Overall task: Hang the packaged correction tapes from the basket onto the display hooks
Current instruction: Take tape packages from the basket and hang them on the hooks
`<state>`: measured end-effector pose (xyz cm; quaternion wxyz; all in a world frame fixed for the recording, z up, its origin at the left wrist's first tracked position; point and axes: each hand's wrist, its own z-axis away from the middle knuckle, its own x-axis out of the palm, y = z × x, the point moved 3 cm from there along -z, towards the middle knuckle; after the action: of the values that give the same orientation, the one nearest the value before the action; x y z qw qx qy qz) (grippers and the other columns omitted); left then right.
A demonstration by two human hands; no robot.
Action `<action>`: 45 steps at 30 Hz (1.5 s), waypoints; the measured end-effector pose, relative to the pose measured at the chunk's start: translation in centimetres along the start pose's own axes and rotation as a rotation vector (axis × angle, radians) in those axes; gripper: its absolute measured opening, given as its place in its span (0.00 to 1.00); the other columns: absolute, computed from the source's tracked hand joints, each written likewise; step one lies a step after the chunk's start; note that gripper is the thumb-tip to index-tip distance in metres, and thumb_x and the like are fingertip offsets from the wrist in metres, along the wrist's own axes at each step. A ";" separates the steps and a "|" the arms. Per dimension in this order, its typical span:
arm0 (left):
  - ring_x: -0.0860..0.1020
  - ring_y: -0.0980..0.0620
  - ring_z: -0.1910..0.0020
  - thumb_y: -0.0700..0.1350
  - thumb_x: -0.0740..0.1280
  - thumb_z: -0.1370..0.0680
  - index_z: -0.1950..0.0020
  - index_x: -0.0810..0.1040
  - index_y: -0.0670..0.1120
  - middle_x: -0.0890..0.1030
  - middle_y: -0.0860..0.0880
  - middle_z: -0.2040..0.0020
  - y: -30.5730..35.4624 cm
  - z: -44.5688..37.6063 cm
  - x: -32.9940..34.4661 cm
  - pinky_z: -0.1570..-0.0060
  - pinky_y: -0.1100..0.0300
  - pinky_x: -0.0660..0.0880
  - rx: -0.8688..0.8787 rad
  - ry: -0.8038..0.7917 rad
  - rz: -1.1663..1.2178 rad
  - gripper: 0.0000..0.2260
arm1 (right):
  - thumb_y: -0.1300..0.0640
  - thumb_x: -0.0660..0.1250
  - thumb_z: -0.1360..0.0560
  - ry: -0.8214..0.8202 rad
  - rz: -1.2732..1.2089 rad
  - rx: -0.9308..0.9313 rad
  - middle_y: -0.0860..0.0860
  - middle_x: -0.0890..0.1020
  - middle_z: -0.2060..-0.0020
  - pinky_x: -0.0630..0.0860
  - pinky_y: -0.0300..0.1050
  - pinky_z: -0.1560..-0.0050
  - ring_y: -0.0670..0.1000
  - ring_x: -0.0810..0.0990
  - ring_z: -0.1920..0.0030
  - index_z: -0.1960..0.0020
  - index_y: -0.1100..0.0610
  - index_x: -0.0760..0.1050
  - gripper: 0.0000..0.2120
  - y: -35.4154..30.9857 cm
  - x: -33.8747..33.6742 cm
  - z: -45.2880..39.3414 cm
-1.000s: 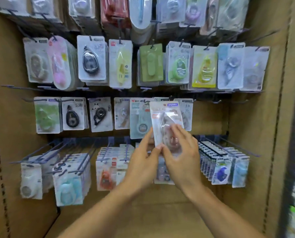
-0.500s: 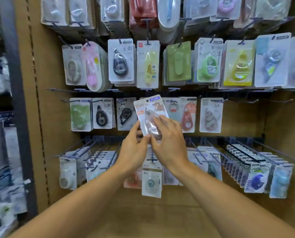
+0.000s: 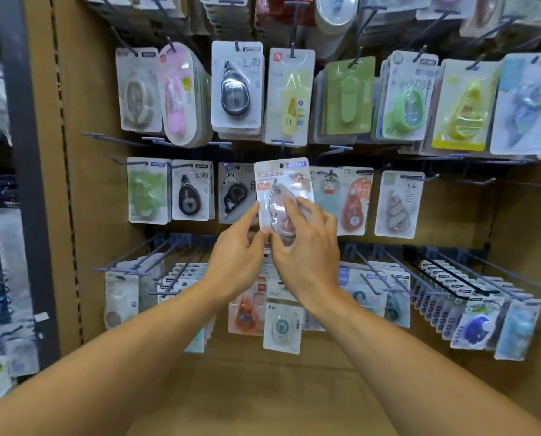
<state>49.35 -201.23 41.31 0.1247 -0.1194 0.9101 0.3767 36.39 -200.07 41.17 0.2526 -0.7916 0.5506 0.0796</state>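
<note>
I hold one packaged correction tape point(image 3: 281, 187) upright in front of the middle row of the display, its hang hole at the top. My left hand point(image 3: 236, 258) pinches its lower left edge. My right hand point(image 3: 307, 247) holds its lower right side with fingers laid over the clear blister. The pack sits between a rabbit-print pack point(image 3: 235, 191) on its left and an orange pack point(image 3: 354, 202) on its right. The hook behind it is hidden by the pack. The basket is out of view.
Three rows of hooks carry many hanging correction tape packs on a cardboard backboard point(image 3: 83, 199). Long bare hook ends point(image 3: 127, 256) jut toward me in the bottom row, left and right. A dark shelf upright point(image 3: 20, 184) stands at the far left.
The view has shifted left and closer along the display. The pack, still held by both hands, now stands straighter and nearer the middle row of hooks.
</note>
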 end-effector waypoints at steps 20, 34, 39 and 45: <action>0.76 0.52 0.32 0.52 0.57 0.13 0.19 0.67 0.51 0.77 0.48 0.26 -1.8 -2.5 0.5 0.33 0.56 0.71 -0.054 -0.050 -0.168 0.21 | 0.47 0.66 0.22 -0.099 -0.100 0.140 0.43 0.70 0.33 0.76 0.49 0.43 0.52 0.67 0.35 0.23 0.41 0.63 0.29 0.3 1.5 -2.6; 0.76 0.47 0.51 0.40 0.58 0.15 0.20 0.65 0.49 0.78 0.44 0.41 -6.0 -8.7 2.5 0.55 0.56 0.71 -0.194 -0.394 -0.415 0.22 | 0.50 0.70 0.23 -0.215 0.139 0.180 0.51 0.71 0.31 0.75 0.61 0.38 0.61 0.66 0.29 0.29 0.49 0.70 0.24 1.9 6.8 -8.4; 0.76 0.44 0.33 0.44 0.61 0.15 0.21 0.68 0.48 0.77 0.43 0.29 -6.6 -7.9 2.3 0.35 0.51 0.74 -0.224 -0.366 -0.385 0.21 | 0.52 0.67 0.22 -0.206 0.042 0.191 0.51 0.76 0.35 0.75 0.60 0.38 0.61 0.72 0.32 0.32 0.50 0.74 0.19 2.0 7.3 -8.0; 0.68 0.44 0.22 0.48 0.61 0.13 0.18 0.64 0.44 0.70 0.43 0.21 -4.5 -5.0 1.3 0.26 0.54 0.65 -0.241 -0.321 -0.388 0.24 | 0.55 0.66 0.21 -0.254 0.011 0.098 0.53 0.80 0.40 0.77 0.52 0.46 0.59 0.77 0.40 0.35 0.50 0.76 0.14 1.5 4.6 -5.8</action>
<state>48.84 -208.07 41.38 0.3218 -0.2444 0.7874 0.4655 35.92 -207.09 43.80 0.3584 -0.7587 0.5218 0.1537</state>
